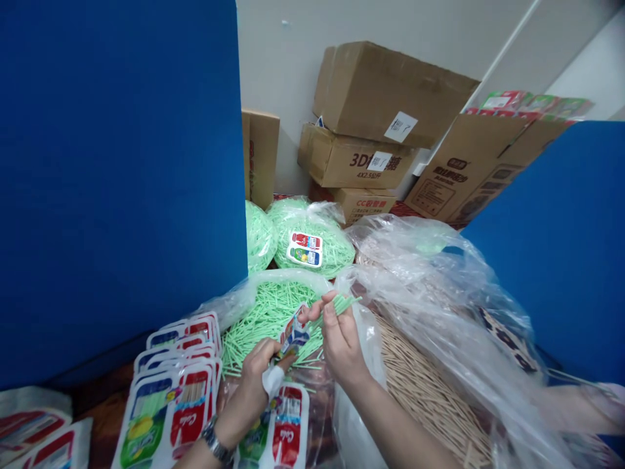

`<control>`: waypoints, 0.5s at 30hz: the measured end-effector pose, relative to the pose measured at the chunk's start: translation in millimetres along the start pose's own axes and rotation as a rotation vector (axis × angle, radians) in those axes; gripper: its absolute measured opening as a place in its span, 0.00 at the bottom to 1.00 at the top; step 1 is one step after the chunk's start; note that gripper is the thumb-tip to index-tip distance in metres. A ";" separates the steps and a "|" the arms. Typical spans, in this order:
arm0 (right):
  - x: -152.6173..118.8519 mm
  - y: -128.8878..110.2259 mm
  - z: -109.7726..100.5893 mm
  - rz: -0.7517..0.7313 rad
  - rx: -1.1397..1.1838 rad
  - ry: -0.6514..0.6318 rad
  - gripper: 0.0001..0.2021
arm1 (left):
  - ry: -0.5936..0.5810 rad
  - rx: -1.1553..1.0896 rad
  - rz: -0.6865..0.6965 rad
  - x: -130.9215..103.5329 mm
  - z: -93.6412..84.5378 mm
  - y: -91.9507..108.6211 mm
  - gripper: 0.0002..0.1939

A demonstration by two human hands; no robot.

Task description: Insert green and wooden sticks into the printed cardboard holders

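Nearest: loose printed pouches at lower left, then an overlapping pouch stack, clear-windowed, red Cola panel beside a green/blue lemon one. Another flat pouch of the same print sits just under the left wrist, which wears a metal watch.

Left hand: fingers closed on the held pouch, gripped at its lower end. Pouch is tilted, red and blue print on white, partly hidden by the hand; it's over the green pile, between both hands. Right hand: thumb and fingers pinching a small bundle of green sticks, thin, pale, tips out past the fingers. Right fingertips are right by the pouch's upper end; can't tell if touching.

Behind/below: open bag of green sticks. Right of it, clear bag of brown sticks; another person's arm at right edge.

Further: filled green bag with a pouch on top, then stacked cartons by the wall.
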State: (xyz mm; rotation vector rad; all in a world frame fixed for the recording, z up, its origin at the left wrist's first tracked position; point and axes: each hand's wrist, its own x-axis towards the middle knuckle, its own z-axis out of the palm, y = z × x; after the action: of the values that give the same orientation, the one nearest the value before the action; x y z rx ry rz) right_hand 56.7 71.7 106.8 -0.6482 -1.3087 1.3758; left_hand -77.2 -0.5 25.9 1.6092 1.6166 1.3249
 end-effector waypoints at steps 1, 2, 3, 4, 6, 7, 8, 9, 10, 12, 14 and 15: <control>-1.4 0.8 1.8 -0.012 -0.023 0.000 0.09 | 0.004 0.007 0.005 -0.1 0.3 1.2 0.09; -2.4 1.5 3.1 -0.021 -0.043 0.000 0.09 | 0.007 0.013 0.006 -0.1 0.4 2.4 0.09; -3.1 2.3 4.1 -0.028 -0.061 0.000 0.09 | 0.007 0.016 0.005 -0.1 0.4 3.6 0.09; -3.5 3.0 4.8 -0.035 -0.082 0.002 0.09 | 0.005 0.018 0.007 0.0 0.3 4.7 0.09; -4.0 4.7 5.6 -0.050 -0.148 0.001 0.09 | -0.003 0.021 0.016 0.6 0.1 6.6 0.08; -4.3 5.9 5.8 -0.053 -0.194 -0.001 0.10 | -0.004 0.023 0.023 1.1 0.0 7.2 0.08; -4.7 7.4 6.0 -0.055 -0.243 0.000 0.10 | -0.006 0.025 0.031 1.6 -0.1 7.8 0.08; -5.3 9.1 6.1 -0.053 -0.290 -0.001 0.11 | -0.008 0.028 0.041 2.2 -0.2 8.3 0.07; -6.1 10.8 6.1 -0.047 -0.336 -0.008 0.11 | -0.009 0.031 0.055 2.7 -0.4 8.8 0.07; -8.4 13.6 5.2 -0.042 -0.428 -0.044 0.13 | -0.013 0.038 0.085 3.6 -1.3 10.2 0.06; -10.6 14.3 1.8 -0.063 -0.538 -0.102 0.15 | -0.021 0.039 0.105 4.4 -3.2 11.8 0.06; -10.9 13.9 -1.4 -0.081 -0.592 -0.130 0.16 | -0.028 0.036 0.108 4.9 -4.3 12.5 0.05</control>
State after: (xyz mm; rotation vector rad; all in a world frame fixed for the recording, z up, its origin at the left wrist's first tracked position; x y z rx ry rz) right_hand 56.4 64.7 90.5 -0.8956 -1.8494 0.9705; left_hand -76.1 0.8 39.9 1.7504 1.5655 1.3275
